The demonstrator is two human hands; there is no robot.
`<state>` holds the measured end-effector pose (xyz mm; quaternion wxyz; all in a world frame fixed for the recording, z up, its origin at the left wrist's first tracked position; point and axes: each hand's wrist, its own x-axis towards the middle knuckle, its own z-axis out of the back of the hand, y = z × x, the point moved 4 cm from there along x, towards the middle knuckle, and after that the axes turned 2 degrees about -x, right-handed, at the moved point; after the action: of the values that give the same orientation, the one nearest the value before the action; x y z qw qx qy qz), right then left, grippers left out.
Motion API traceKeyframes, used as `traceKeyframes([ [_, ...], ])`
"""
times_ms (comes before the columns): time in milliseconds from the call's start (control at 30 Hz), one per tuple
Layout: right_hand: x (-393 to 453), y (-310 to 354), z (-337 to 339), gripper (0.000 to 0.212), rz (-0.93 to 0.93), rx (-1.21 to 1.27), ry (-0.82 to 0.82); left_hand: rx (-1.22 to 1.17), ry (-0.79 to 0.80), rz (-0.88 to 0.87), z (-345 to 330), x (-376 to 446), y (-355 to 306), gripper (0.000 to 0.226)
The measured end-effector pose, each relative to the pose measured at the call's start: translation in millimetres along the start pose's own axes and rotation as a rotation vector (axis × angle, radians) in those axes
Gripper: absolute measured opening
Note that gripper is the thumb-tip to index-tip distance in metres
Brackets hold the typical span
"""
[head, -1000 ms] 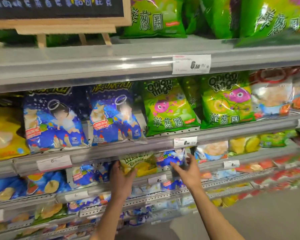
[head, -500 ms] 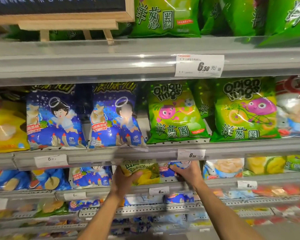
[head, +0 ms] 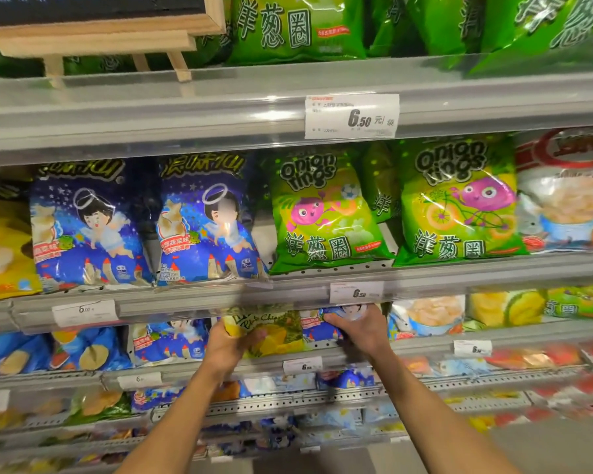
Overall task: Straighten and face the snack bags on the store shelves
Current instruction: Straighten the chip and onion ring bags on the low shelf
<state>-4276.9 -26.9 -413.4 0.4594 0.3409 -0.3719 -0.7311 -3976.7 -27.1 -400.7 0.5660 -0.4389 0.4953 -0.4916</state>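
Hands work at the third shelf [head: 425,343] from the top of the view, under the price rail of the shelf above. The left hand [head: 228,347] grips the lower left corner of a yellow-green potato chip bag [head: 274,331], fingers curled round its edge; the bag stands near upright, its top hidden behind the rail. The right hand [head: 360,328] grips a blue snack bag [head: 317,328] just beside the chip bag on the right, fingers wrapped over its front. The two hands are apart, each clamped on its own bag, and the two bags touch. On the shelf above stand two blue angel-print bags [head: 89,227] side by side, then two green onion ring bags [head: 322,213] to their right, all facing forward. A white price tag [head: 351,116] reading 6.50 sits on the upper rail. A wooden-framed chalkboard [head: 96,25] stands on the top shelf at the left.
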Motion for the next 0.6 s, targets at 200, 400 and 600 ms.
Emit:
traceKeyframes([
  [200,-19.7,1.3,19.5,0.062,0.084,0.038,0.02,0.084,-0.089,-0.02,2.7,-5.2,-11.4,0.024],
  [400,-35.7,3.5,31.0,0.07,0.057,0.137,0.046,0.053,-0.189,0.03,4.8,-11.5,-13.6,0.026],
  [600,-66.3,-15.5,42.1,0.048,0.044,0.298,0.155,0.07,-0.213,0.003,-0.3,-14.8,-15.8,0.03],
])
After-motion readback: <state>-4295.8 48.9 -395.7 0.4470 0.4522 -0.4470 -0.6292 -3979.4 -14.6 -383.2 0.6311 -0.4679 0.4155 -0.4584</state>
